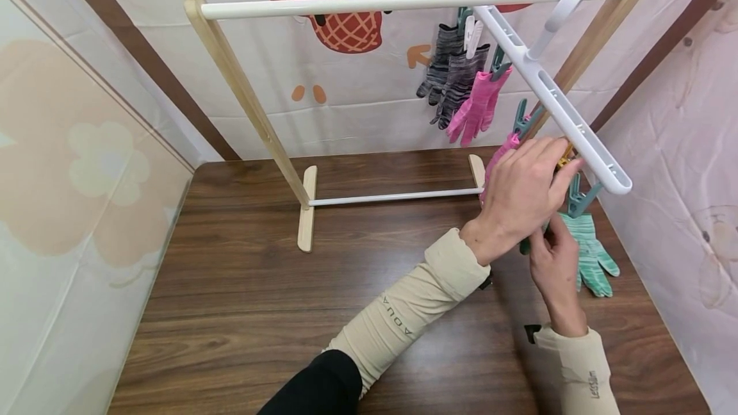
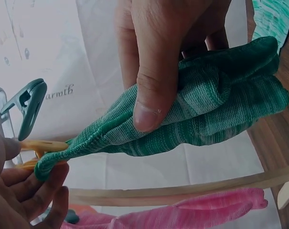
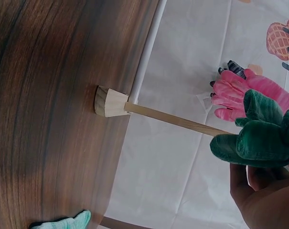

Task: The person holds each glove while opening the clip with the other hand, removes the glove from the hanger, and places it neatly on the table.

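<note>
A dark green knit glove [image 2: 182,114] is held between both hands below the white hanger bar [image 1: 576,122]. My left hand [image 1: 521,194] pinches a yellow clip [image 2: 44,145] at the glove's cuff; in the left wrist view the clip's jaws meet the cuff. My right hand [image 1: 556,258] grips the middle of the glove, thumb on top, as the left wrist view shows. From the hanger's near end a teal clip [image 1: 581,198] carries a light green glove [image 1: 590,258]. A pink glove [image 2: 206,210] hangs beyond my left hand.
The hanger hooks over the white top rail [image 1: 346,4] of a wooden rack [image 1: 248,95]. Grey-black gloves [image 1: 455,75] and another pink glove [image 1: 478,107] hang toward its far end. Printed curtains surround the brown wood-patterned floor [image 1: 242,312].
</note>
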Demonstrator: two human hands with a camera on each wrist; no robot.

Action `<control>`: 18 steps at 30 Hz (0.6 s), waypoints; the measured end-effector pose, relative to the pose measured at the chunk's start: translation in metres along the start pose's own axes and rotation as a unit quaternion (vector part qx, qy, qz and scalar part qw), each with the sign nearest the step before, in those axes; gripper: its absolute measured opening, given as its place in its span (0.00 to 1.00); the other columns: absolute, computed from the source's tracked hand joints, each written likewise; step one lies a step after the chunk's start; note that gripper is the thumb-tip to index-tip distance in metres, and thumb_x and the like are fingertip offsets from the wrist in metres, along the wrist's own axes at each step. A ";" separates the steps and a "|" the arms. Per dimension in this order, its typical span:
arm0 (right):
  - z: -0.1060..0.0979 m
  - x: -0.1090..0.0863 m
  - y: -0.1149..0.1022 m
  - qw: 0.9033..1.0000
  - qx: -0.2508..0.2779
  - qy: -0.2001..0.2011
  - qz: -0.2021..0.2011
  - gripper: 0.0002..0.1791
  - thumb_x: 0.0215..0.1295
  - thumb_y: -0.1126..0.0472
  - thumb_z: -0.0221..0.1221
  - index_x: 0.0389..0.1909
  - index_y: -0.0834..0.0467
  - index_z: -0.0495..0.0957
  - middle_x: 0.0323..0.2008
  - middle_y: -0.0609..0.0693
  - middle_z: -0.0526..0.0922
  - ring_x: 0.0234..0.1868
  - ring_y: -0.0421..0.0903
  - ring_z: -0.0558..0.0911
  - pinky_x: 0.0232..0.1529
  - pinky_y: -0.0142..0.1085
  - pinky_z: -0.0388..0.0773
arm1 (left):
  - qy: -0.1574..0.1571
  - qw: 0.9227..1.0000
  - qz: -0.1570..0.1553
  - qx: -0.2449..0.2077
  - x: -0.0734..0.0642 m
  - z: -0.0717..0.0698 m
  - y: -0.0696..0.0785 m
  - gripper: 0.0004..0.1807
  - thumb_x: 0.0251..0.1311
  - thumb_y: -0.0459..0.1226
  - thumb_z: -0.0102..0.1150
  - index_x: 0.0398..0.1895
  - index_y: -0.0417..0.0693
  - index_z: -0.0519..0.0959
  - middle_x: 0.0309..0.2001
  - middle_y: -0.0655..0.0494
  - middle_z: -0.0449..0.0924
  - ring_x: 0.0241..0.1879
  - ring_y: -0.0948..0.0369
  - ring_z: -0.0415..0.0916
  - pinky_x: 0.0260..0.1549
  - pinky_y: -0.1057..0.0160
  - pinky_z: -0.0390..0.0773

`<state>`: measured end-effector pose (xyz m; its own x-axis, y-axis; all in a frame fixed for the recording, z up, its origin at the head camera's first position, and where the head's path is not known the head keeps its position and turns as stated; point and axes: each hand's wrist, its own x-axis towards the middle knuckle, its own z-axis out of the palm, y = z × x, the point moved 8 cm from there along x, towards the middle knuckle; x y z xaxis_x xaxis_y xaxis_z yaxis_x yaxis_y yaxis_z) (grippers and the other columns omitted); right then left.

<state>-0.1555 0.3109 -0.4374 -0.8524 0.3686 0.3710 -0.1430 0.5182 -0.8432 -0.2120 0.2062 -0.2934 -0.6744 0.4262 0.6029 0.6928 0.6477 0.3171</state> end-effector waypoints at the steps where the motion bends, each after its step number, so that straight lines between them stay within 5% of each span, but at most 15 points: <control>1: 0.000 0.000 0.000 1.000 0.002 0.001 -0.001 0.11 0.79 0.56 0.57 0.49 0.58 0.83 0.17 0.42 0.64 0.17 0.38 0.62 0.23 0.30 0.61 | 0.001 1.000 0.000 0.003 0.000 0.000 0.000 0.14 0.80 0.50 0.49 0.50 0.58 0.83 0.43 0.68 0.85 0.42 0.71 0.81 0.34 0.76 0.72; 18: -0.008 -0.012 0.003 1.000 -0.003 0.022 -0.006 0.10 0.77 0.59 0.60 0.40 0.63 0.81 0.22 0.38 0.69 0.20 0.35 0.66 0.24 0.27 0.63 | 0.007 1.000 0.000 -0.017 -0.002 -0.002 0.000 0.15 0.79 0.50 0.51 0.54 0.61 0.85 0.46 0.71 0.88 0.41 0.74 0.81 0.33 0.75 0.69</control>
<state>-0.1423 0.3140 -0.4414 -0.8272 0.3958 0.3988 -0.1504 0.5279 -0.8359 -0.2101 0.2040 -0.2926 -0.6708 0.4174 0.6130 0.7013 0.6260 0.3410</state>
